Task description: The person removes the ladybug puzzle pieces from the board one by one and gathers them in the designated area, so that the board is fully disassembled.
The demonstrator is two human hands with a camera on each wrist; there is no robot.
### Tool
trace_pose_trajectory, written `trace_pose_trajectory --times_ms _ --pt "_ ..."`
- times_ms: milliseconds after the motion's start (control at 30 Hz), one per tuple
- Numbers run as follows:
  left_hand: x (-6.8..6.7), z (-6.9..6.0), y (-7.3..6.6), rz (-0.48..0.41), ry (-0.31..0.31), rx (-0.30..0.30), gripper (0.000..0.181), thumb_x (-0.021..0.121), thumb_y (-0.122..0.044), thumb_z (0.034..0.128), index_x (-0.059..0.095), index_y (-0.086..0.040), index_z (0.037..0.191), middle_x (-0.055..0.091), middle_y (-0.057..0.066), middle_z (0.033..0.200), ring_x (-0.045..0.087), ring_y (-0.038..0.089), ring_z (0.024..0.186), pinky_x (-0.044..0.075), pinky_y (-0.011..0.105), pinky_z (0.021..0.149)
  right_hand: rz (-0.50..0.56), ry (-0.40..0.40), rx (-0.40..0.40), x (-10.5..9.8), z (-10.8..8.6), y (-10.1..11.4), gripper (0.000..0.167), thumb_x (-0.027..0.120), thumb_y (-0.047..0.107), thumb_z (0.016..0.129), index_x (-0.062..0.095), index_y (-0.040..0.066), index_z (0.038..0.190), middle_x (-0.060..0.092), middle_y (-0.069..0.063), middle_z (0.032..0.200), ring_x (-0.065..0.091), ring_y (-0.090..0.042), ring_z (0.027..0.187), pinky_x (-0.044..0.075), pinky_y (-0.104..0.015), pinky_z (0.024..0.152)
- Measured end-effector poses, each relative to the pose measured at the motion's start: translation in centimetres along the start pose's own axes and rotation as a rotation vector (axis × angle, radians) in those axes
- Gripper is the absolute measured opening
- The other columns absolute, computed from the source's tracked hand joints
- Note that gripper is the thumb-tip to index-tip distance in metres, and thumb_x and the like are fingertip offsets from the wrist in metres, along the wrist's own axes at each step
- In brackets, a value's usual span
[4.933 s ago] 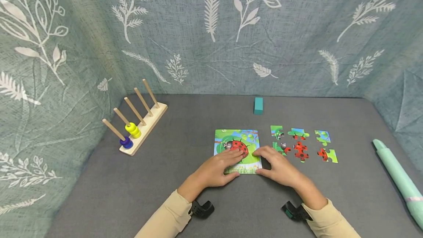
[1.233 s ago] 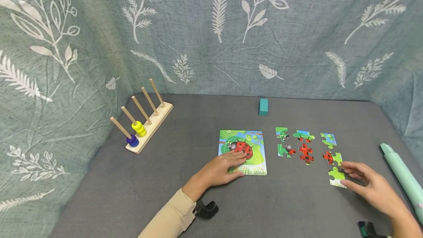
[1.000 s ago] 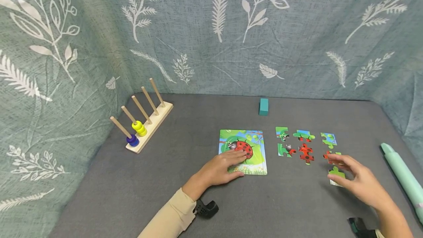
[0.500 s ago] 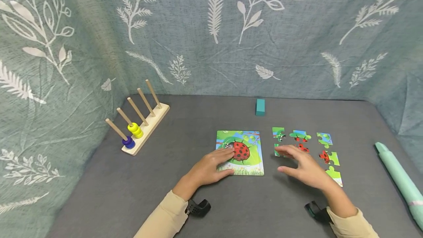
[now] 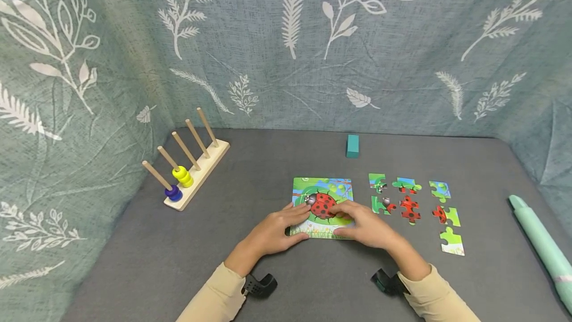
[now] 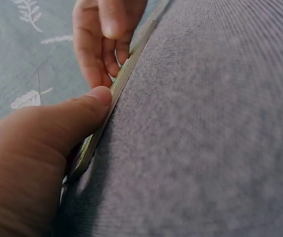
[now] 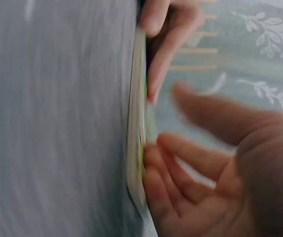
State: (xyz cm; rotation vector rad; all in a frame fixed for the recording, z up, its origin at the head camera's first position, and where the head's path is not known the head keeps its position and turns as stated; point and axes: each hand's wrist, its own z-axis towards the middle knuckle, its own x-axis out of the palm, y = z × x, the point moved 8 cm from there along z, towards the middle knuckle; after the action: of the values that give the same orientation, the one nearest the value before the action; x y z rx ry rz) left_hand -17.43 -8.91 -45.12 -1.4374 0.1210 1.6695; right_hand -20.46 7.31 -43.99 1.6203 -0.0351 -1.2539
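A square ladybug jigsaw puzzle lies flat on the grey table, both hands on it. My left hand rests over its lower left part, fingers spread across the picture; in the left wrist view the thumb touches the near edge. From the right, my right hand reaches over the lower right part. Its fingertips touch the puzzle in the right wrist view, while the blurred thumb stands apart from them. Right of the puzzle lie several loose jigsaw pieces, among them a red spotted one and a green-and-white corner piece.
At the left stands a wooden peg stand with yellow rings and blue rings. A teal block sits near the back edge. A mint-green rolled or tube-shaped thing lies at the far right. Patterned fabric hangs behind.
A green-and-white corner piece now lies under the loose pieces' right column; my right hand let it go there and moved back left onto the puzzle. My left hand stayed on the puzzle, shifting slightly left.
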Motion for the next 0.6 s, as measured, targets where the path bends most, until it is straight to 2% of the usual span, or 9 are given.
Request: trace_pose_trajectory --times_ms 167,433,600 --pt "0.0 0.0 0.1 0.010 0.028 -0.008 0.051 0.068 -0.032 0.0876 0.058 -0.003 0.129 0.053 0.007 0.138 0.048 0.018 0.130 0.031 0.036 0.116 -0.048 -0.044 -0.011 0.8 0.1 0.1 0.038 0.074 0.020 0.083 0.064 0.007 0.117 0.060 -0.004 0.113 0.059 -0.018 0.100 0.052 -0.035 0.087" --pt "0.3 0.2 0.0 0.018 0.055 -0.028 0.052 0.067 -0.032 0.0885 0.057 -0.004 0.131 0.051 0.007 0.140 0.047 0.019 0.131 0.032 0.038 0.116 -0.157 -0.131 0.049 1.4 -0.1 0.2 0.041 0.077 0.017 0.079 0.064 0.005 0.116 0.058 -0.004 0.106 0.057 -0.019 0.096 0.051 -0.038 0.083" --pt "0.4 0.1 0.1 0.020 0.052 -0.038 0.052 0.067 -0.033 0.0887 0.057 -0.004 0.131 0.051 0.007 0.141 0.047 0.019 0.131 0.031 0.037 0.116 -0.159 -0.146 0.067 1.6 -0.1 0.3 0.038 0.077 0.014 0.078 0.065 0.007 0.113 0.056 -0.004 0.106 0.056 -0.020 0.098 0.051 -0.040 0.085"
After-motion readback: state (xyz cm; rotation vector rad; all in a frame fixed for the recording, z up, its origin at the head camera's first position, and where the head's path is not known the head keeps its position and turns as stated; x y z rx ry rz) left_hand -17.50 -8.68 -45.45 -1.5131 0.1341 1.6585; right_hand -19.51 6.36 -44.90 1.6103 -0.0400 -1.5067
